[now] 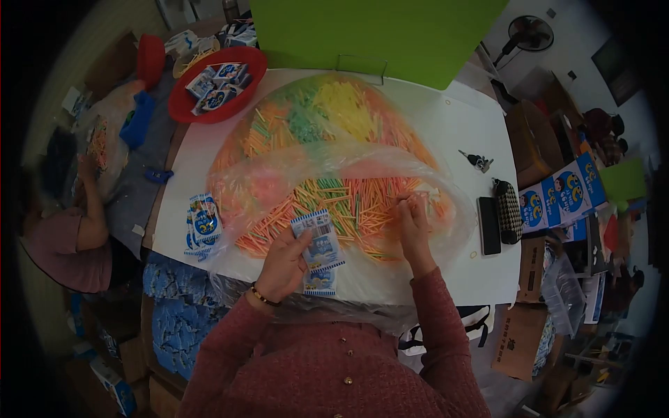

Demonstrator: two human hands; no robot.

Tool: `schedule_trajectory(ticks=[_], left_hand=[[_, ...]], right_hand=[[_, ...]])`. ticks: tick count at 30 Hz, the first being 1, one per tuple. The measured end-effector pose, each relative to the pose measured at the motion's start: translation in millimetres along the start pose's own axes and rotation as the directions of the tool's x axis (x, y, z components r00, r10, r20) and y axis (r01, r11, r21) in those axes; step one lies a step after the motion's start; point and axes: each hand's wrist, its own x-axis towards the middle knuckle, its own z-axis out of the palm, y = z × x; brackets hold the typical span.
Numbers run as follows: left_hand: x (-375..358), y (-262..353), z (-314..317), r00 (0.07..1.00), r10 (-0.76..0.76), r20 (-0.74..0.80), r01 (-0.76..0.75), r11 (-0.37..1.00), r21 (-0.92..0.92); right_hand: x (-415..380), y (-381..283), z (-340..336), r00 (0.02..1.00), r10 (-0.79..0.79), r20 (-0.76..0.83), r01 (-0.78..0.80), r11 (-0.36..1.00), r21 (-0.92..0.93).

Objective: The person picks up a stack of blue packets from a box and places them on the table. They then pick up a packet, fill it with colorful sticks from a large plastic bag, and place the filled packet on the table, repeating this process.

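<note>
A large clear plastic bag [320, 157] lies open on the white table [188, 174], full of thin sticks [355, 209] in orange, green, pink and yellow. My left hand [282, 267] is closed on a blue and white packet [318, 242], held over the bag's near edge. Just below it shows another blue and white packet [320, 281]. Inside the bag's opening, my right hand [414, 224] has its fingers pinched together at the orange sticks; what they hold is too small to make out. Several similar packets [202, 221] are stacked at the table's left side.
A red bowl [257, 70] of packets stands at the back left, near a green board [376, 35]. Keys [477, 161], a phone [489, 225] and a checked pouch [507, 211] lie on the right. Another person [77, 244] sits at far left. Boxes [521, 341] stand at right.
</note>
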Motion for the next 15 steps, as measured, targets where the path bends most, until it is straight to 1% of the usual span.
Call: schedule_trajectory(ticks=[1,2,4,5,7,8,10,11,12,13,14,15], left_hand=[[1,-2,-1,1.0,0.0,-0.004,0.0,1.0,0.0],[2,-4,-2,1.0,-0.027,-0.007,0.027,1.0,-0.013],[7,-8,-5,0.998,-0.053,-0.019,0.053,0.998,-0.028],[10,-9,-7,0.998,-0.062,-0.011,0.061,0.997,-0.044],[13,-8,-8,0.998,-0.056,-0.015,0.055,0.997,-0.047],[14,-8,-7,0.999,-0.044,-0.003,0.044,0.999,-0.023],[13,-6,-5,1.0,-0.028,0.0,0.028,1.0,0.001],[11,-4,-3,1.0,-0.024,0.01,0.023,0.997,0.076],[11,-3,-2,0.999,-0.024,0.021,0.021,0.988,0.151],[11,-3,-3,1.0,-0.022,0.014,0.02,0.989,0.149],[13,-4,-5,0.999,0.031,-0.027,-0.022,0.965,0.262],[14,-5,-5,0.994,0.088,-0.061,-0.058,0.925,0.374]], right_hand=[[-5,6,-1,0.987,-0.128,0.101,0.156,0.914,-0.374],[-9,4,1,0.987,-0.124,0.102,0.153,0.915,-0.372],[-16,0,5,0.981,-0.114,0.156,0.187,0.77,-0.61],[-16,2,4,0.981,-0.108,0.162,0.185,0.776,-0.603],[-11,5,-4,0.99,0.013,0.138,0.058,0.865,-0.498],[-9,4,-7,0.989,0.014,0.149,0.061,0.871,-0.487],[-10,0,-13,0.991,-0.059,0.119,0.107,0.885,-0.453],[-10,-5,-11,0.99,-0.054,0.127,0.106,0.887,-0.449],[-11,-11,-10,0.998,-0.024,0.059,0.041,0.954,-0.297],[-12,-17,-9,1.0,0.018,-0.006,-0.019,0.991,-0.134],[-14,-23,-6,1.0,0.023,-0.003,-0.023,0.991,-0.133],[-17,-30,-1,0.999,0.014,0.029,-0.014,1.0,0.006]])
